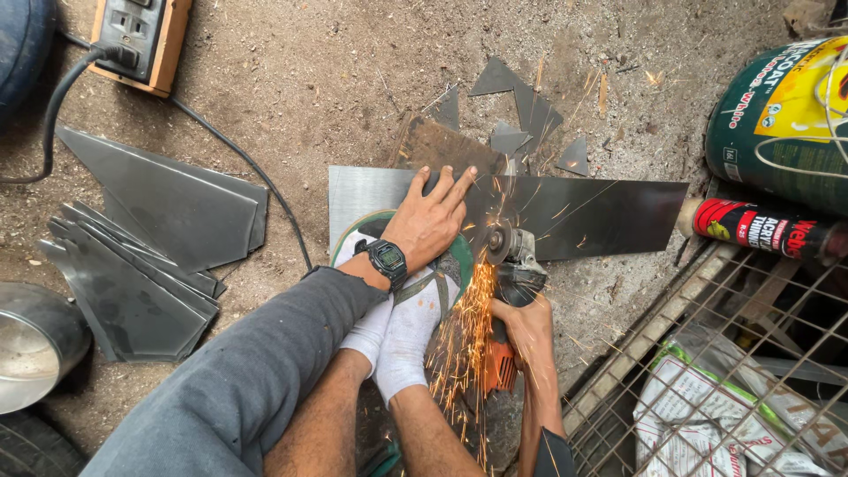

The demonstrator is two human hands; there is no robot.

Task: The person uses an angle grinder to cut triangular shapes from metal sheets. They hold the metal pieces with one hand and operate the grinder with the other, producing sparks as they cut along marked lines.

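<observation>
Sparks spray from an angle grinder [511,265] cutting a long, flat sheet of grey metal [583,216] that lies on a dirt floor [336,62] across the middle of the frame, seen from a head camera looking straight down.

The person's left hand [430,219], a black wristwatch [386,259] on its wrist, lies flat with fingers spread on the sheet at centre, pressing it down; its grip is released, grasping nothing. Both feet in white socks [402,331] stand just below, on a green sandal [459,256] at the sheet's near edge. The right hand [526,331], lower centre, has its grip clenched round the grinder's orange and grey body, the disc biting into the sheet just right of the left fingers.

Done well, this cut seems to ask for firm downward weight on the sheet, a steady straight line with the disc, and fingers and socks kept clear of the orange sparks streaming toward the bottom of the frame.

Small triangular offcuts [521,110] lie above the sheet. A stack of larger cut plates [141,247] sits at left, with a power strip [141,35] and its black cable at upper left.

Containers: a green paint can [777,115] lies on its side at upper right, contents unseen. A red spray can [760,230] lies below it. A wire basket [707,371] at lower right holds printed sacks. A shiny metal pot [31,344] at lower left looks empty.
</observation>
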